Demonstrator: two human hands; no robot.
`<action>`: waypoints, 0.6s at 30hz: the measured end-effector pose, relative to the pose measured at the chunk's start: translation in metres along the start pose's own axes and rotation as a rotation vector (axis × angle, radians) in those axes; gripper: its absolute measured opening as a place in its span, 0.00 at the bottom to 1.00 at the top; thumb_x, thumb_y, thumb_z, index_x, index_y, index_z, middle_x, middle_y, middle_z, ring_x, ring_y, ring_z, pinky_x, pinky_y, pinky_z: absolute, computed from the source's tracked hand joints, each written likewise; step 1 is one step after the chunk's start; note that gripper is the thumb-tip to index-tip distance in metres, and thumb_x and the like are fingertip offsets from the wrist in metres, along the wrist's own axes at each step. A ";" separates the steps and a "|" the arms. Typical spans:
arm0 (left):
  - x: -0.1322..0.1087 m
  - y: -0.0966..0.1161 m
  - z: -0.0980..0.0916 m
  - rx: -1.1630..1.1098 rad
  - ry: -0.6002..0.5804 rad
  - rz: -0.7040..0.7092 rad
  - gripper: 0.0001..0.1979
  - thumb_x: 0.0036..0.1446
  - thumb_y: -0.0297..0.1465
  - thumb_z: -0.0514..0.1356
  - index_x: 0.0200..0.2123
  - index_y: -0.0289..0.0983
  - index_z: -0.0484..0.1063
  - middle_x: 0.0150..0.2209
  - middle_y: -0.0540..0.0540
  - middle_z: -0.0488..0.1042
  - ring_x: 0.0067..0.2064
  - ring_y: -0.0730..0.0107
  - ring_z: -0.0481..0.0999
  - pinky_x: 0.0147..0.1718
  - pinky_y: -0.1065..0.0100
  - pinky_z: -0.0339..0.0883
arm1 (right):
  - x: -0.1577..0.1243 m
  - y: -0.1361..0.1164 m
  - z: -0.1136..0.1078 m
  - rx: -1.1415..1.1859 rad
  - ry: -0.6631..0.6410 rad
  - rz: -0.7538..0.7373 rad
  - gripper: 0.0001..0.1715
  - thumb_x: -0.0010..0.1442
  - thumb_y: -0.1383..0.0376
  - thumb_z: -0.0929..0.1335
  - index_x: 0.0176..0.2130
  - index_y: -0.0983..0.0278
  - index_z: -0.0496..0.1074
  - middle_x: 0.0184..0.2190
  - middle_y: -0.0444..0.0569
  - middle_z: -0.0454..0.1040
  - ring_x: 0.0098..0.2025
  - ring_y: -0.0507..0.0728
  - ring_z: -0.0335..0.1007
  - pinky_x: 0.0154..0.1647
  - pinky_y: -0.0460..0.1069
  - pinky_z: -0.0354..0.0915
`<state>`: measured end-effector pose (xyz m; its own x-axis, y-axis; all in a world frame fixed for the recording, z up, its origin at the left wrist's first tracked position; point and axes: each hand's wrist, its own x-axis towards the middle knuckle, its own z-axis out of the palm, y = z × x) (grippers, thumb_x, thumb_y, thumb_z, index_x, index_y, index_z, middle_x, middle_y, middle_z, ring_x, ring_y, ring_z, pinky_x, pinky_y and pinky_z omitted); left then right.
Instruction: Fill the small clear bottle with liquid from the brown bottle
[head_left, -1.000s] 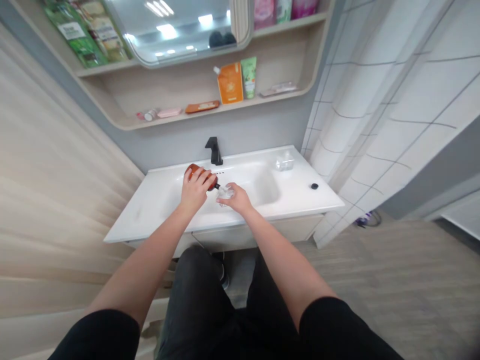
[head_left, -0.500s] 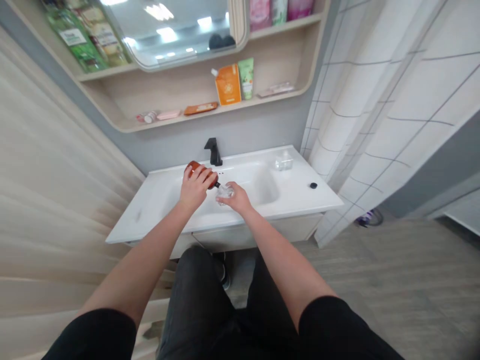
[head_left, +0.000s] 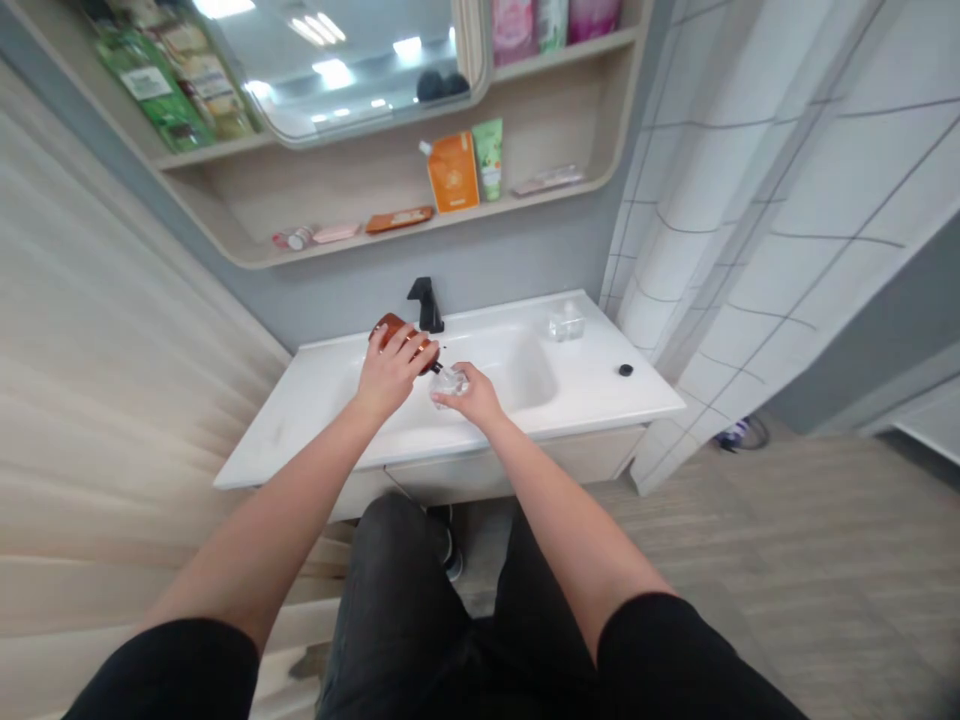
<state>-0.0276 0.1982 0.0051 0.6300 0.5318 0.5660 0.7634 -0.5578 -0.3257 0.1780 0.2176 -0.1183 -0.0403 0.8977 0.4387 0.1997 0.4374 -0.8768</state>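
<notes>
in the head view, the white tabletop (head_left: 600, 392) runs from a wood-panelled wall (head_left: 112, 330) on the left to a tiled wall (head_left: 720, 230) on the right, so both sides are hemmed in; its front edge lies just ahead of the person's knees and its back edge meets the grey wall under a curved shelf (head_left: 315, 248). the sunken basin (head_left: 521, 365) takes up the middle, with a black faucet (head_left: 425, 303) at its rear rim. free flat room lies on the left stretch of the tabletop and on the right front corner, where only a small black cap (head_left: 625, 370) sits near the edge; a clear dish (head_left: 566, 323) stands at the right rear, well apart from the hands. above, the shelf carries an orange pouch (head_left: 453, 173) and a green tube (head_left: 491, 158) upright side by side, clear of the working height. both hands work over the left part of the basin, just in front of the faucet. the left hand (head_left: 388, 372) has its fingers (head_left: 405, 350) wrapped closed around a brown bottle (head_left: 390, 328), which lies tipped with its dark nozzle pointing down and right. the right hand (head_left: 471, 398) sits just beside it, fingers (head_left: 450, 399) curled closed around a small clear container (head_left: 448, 380), held right under the nozzle. the nozzle tip and the container's mouth look to be touching or nearly so; which, i cannot tell. the bottle's base points back-left, near the faucet but apart from it.
</notes>
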 end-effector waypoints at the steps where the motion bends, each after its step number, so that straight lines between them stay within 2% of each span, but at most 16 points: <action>1: 0.001 0.000 -0.001 -0.004 -0.001 0.004 0.29 0.70 0.22 0.55 0.69 0.49 0.73 0.68 0.39 0.77 0.76 0.48 0.66 0.76 0.31 0.48 | 0.000 0.001 0.000 0.003 0.002 -0.003 0.44 0.44 0.43 0.84 0.52 0.59 0.75 0.47 0.49 0.82 0.48 0.64 0.79 0.54 0.56 0.74; 5: 0.004 0.000 -0.003 -0.006 -0.002 0.021 0.28 0.70 0.23 0.56 0.69 0.49 0.73 0.68 0.38 0.77 0.76 0.47 0.66 0.75 0.31 0.49 | 0.000 0.003 0.001 0.012 0.002 -0.001 0.44 0.44 0.43 0.84 0.52 0.58 0.75 0.46 0.48 0.82 0.46 0.63 0.79 0.53 0.56 0.74; 18: 0.019 0.004 -0.017 -0.026 -0.043 0.079 0.26 0.73 0.28 0.56 0.70 0.49 0.72 0.69 0.38 0.76 0.76 0.46 0.66 0.74 0.30 0.52 | 0.001 0.000 0.000 0.058 0.048 -0.017 0.43 0.44 0.44 0.84 0.52 0.59 0.74 0.47 0.49 0.82 0.48 0.64 0.79 0.55 0.58 0.74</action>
<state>-0.0153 0.1956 0.0278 0.6939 0.5119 0.5064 0.7076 -0.6152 -0.3477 0.1783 0.2180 -0.1176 0.0040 0.8874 0.4610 0.1418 0.4559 -0.8787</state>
